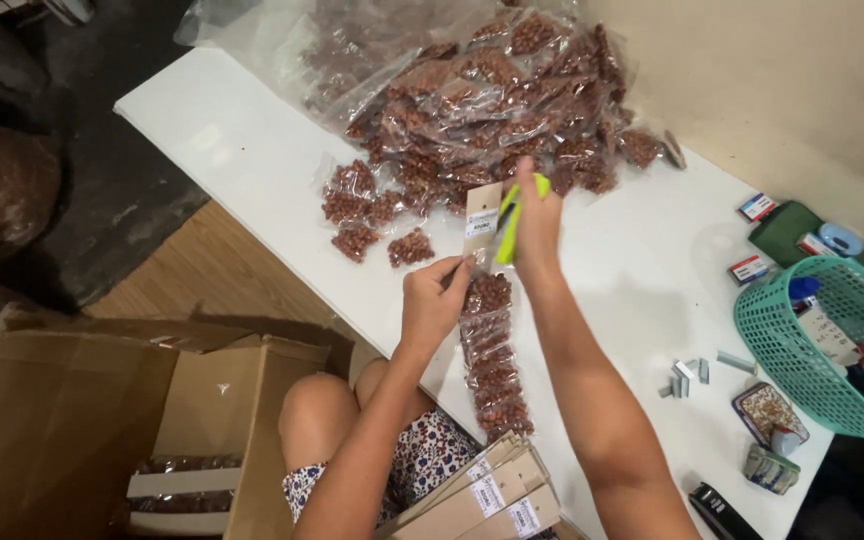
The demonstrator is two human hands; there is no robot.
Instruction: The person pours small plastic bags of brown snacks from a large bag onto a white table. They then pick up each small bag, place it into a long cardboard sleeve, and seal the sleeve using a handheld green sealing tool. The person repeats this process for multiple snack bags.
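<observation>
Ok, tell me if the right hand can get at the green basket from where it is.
Probably yes: the table lies bare between the right hand and green basket, but that hand holds a green stapler.

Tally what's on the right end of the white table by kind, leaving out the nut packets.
Teal basket: 1
Green pouch: 1
Small red-and-white boxes: 2
Staple strip clusters: 1
Black stapler: 1
Small tins: 2
Total: 8

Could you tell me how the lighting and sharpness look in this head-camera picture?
Head view: the white table is brightly lit, nearly washed out; the clear bags of brown nuts show glare; the top-left floor is dark; the right hand with its green stapler is slightly soft; edges bend a little.
</observation>
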